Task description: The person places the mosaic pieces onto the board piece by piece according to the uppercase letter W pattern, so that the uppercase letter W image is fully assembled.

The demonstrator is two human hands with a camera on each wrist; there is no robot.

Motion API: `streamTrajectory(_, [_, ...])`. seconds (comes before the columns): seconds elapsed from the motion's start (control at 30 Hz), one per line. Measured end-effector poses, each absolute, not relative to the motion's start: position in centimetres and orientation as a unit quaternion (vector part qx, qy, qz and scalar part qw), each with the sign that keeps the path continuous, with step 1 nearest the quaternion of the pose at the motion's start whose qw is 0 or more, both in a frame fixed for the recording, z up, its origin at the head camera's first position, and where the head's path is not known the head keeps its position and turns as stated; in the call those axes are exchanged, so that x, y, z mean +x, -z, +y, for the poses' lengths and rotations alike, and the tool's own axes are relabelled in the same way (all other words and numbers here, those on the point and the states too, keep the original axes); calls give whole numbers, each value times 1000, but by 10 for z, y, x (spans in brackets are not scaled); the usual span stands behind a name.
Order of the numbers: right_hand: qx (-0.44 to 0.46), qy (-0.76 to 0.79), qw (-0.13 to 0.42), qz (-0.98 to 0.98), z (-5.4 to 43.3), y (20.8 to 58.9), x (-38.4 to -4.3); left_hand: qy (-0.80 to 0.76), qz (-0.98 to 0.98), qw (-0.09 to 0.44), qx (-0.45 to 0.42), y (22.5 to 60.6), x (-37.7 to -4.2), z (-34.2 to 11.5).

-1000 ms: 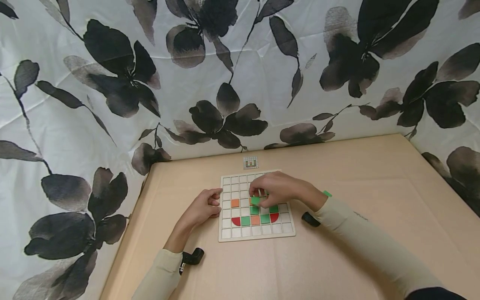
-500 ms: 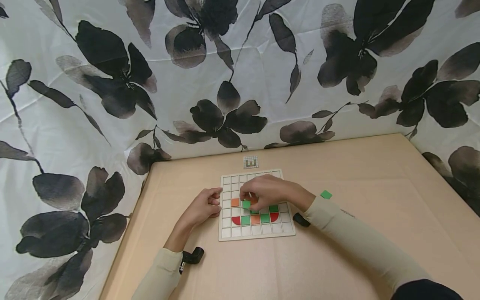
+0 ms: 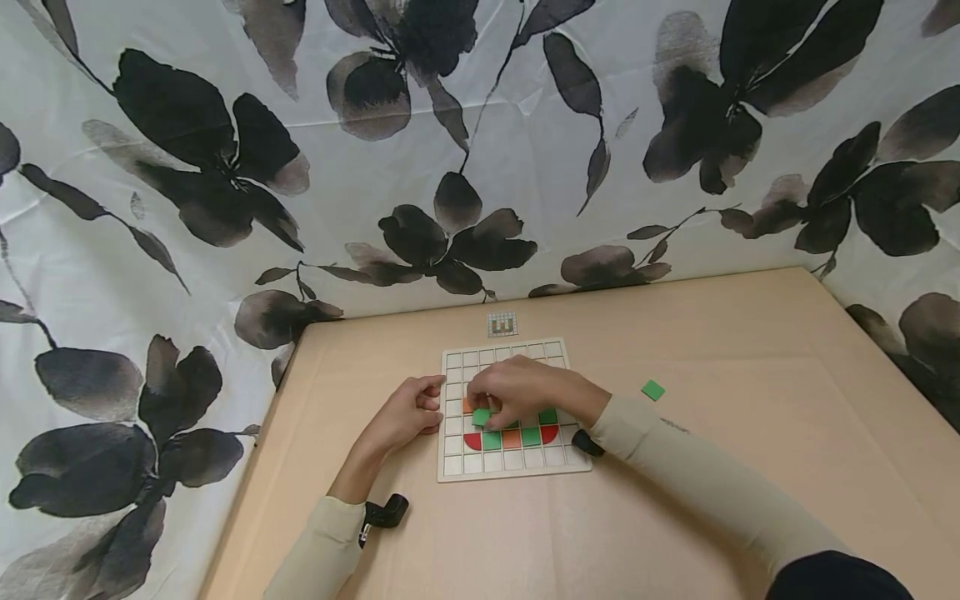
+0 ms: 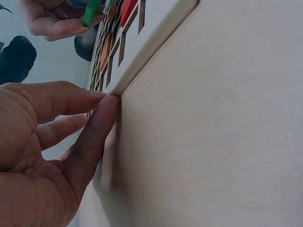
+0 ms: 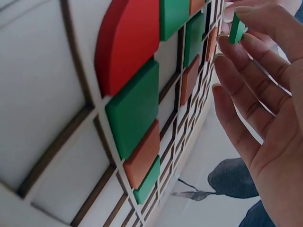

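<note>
A white grid board (image 3: pixel 457 468) lies on the table. My left hand (image 3: pixel 405 412) pinches its left edge between thumb and index finger, as the left wrist view shows. Over the left-middle part of the board, my right hand (image 3: pixel 521 387) holds a green square tile (image 3: pixel 482 417) between thumb and fingertips, raised off the grid. Red rounded tiles, such as the one at the left (image 3: pixel 472 442), sit in the lower rows with green squares (image 3: pixel 530 436) and an orange square (image 3: pixel 512 437). Part of another orange tile (image 3: pixel 467 406) shows beside my right fingers. My right hand hides some middle cells.
A loose green tile (image 3: pixel 653 390) lies on the table right of the board, near my right sleeve. Behind the board is a small card (image 3: pixel 502 324) with a grid pattern. A flower-printed cloth (image 3: pixel 450 150) hangs along the table's back and left edges.
My right hand has moved left across the board, carrying the green tile slightly lower. The loose green tile by the right sleeve is now fully uncovered. My left hand stays put.
</note>
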State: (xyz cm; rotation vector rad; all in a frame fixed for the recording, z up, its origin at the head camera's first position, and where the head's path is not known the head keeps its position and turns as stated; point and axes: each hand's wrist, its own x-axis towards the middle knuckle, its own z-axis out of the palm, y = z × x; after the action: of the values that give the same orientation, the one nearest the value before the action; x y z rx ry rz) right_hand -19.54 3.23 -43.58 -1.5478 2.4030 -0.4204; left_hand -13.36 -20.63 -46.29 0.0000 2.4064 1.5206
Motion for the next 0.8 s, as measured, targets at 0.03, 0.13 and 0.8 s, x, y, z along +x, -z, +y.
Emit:
streamTrajectory(0.03, [-533,142,125,825,31,436,-195,-529,836,147,-1,463,-133,-206])
streamTrajectory(0.13, [-536,132,120,825,28,436,-194,-527,837,148,-3,462,-133,-205])
streamTrajectory(0.8, [-556,76,95,823,20,438,-189,-524,836,159,-21,461,-128,-203])
